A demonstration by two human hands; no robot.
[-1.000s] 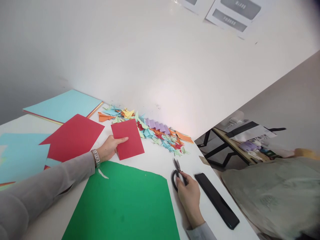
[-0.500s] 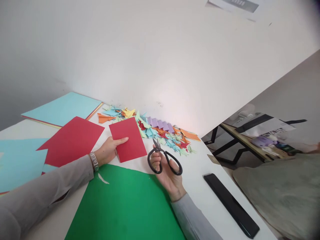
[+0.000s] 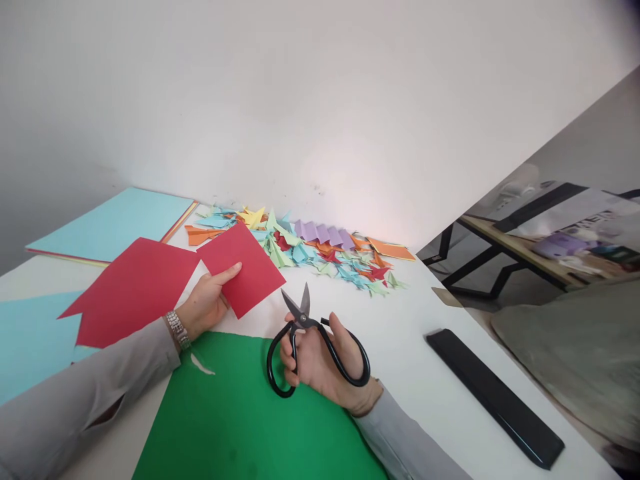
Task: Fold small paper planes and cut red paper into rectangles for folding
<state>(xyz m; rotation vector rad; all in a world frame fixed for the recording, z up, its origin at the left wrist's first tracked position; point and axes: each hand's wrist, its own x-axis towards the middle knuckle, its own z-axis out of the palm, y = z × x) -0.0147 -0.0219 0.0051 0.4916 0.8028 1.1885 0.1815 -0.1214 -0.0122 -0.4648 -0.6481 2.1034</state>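
My left hand (image 3: 207, 301) pinches a small rectangle of red paper (image 3: 250, 270) by its lower left side, thumb lying across the front. In my right hand (image 3: 325, 363) is a pair of black-handled scissors (image 3: 303, 319), fingers through the loops. The blades are spread apart and point up toward the red paper, without touching it. Under both hands lies a large green sheet (image 3: 240, 413), with a thin white scrap (image 3: 202, 364) near my left wrist. A bigger red sheet (image 3: 135, 287) with a notched edge lies beside my left forearm.
Light blue sheets (image 3: 35, 340) lie at the left, and a stack of coloured paper (image 3: 110, 223) sits behind them. Several folded paper pieces (image 3: 325, 253) are heaped along the wall. A long black object (image 3: 495, 397) rests near the table's right edge. Another table (image 3: 520, 250) stands beyond.
The red paper has turned and tilted in my left hand. My right hand has come nearer and a little left, and the scissor blades have spread wider. The view has shifted slightly.
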